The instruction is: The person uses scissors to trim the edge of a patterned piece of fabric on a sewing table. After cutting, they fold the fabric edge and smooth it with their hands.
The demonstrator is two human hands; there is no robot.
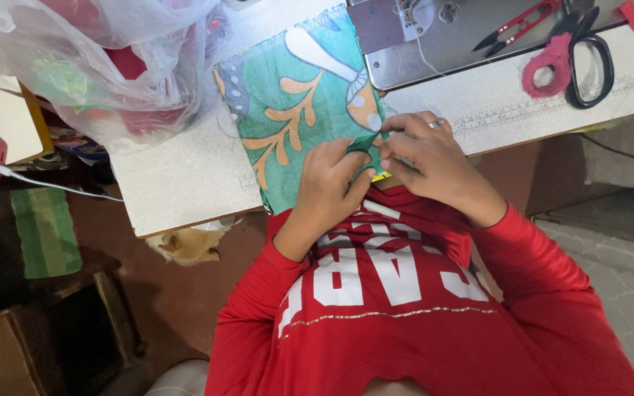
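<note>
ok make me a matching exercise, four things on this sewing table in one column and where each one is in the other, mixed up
Things:
1. green printed fabric
2. scissors
3. clear plastic bag
4. thread snips

Places:
A. far left of the table, bulging with coloured cloth
B. on the metal machine bed
C. at the near edge, pinched by the left hand and right hand
D. on the table's right side, one handle wrapped in pink

Pairs: 1-C, 2-D, 3-A, 4-B

Scissors (588,62) with one pink-wrapped handle and red thread snips (516,26) lie on the tabletop (185,176); a clear plastic bag (104,66) sits left.
</note>
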